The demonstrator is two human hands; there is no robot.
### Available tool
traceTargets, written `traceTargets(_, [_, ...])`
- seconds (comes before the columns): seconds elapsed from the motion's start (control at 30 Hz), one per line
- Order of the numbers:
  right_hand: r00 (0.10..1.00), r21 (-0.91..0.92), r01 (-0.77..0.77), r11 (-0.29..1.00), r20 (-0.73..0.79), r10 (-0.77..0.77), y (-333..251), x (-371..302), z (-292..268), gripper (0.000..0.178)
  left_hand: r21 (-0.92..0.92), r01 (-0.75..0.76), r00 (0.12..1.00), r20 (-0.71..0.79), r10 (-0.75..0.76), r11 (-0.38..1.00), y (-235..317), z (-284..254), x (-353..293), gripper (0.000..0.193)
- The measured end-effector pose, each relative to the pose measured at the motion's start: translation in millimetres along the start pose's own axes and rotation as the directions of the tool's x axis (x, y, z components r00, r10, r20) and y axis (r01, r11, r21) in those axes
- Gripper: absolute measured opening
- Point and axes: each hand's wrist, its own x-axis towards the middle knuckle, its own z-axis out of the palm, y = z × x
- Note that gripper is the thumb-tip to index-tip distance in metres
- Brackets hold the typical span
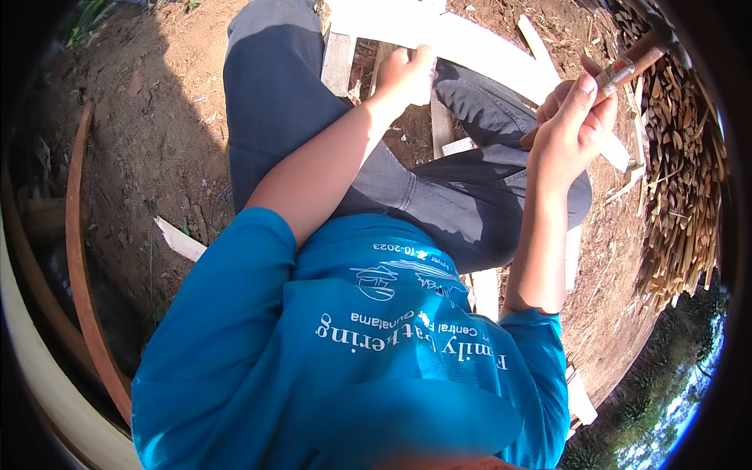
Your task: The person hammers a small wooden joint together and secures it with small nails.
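My right hand [576,117] is wrapped round the wooden handle of a hammer [644,55], raised at the upper right. The hammer's dark head lies at the edge of the view, and a red-and-white label shows on the handle. Against the near edge of a pale, sunlit plank [478,43] rests my left hand [407,77], its fingers curled closed. What those fingers hold, if anything, is hidden. The plank lies across the top of the view, beyond my bent legs [274,102] in dark trousers.
Bundled thin wooden strips [677,172] are heaped at the right. Short timber pieces [338,64] stand under and beside the plank. Long curved boards [82,235] lie on the left, and a wood offcut [180,239] sits on the bare soil [133,149].
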Motion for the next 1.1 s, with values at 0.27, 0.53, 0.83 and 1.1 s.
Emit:
traceTargets(0.27, [0.998, -0.028, 0.054, 0.998, -0.039, -0.055, 1, 17, 9, 0.028, -0.010, -0.059, 0.997, -0.052, 0.058, 0.998, 19, -5, 7, 0.049])
traceTargets(0.53, [0.990, -0.278, 0.024, 0.960, 0.139, 0.016, 45, 11, 31, 0.034, 0.018, -0.052, 0.998, -0.023, 0.052, 0.998, 4, -7, 12, 0.060])
traceTargets(0.83, [0.980, -0.294, 0.194, 0.936, 0.094, -0.174, 58, 10, 26, 0.027, 0.054, -0.033, 0.999, 0.005, 0.032, 0.998, 7, -3, 1, 0.056])
traceTargets(1.1, [0.975, -0.468, 0.144, 0.872, 0.215, -0.046, 86, 2, 47, 0.024, 0.067, -0.055, 0.998, -0.016, 0.056, 0.996, 1, 4, 7, 0.062])
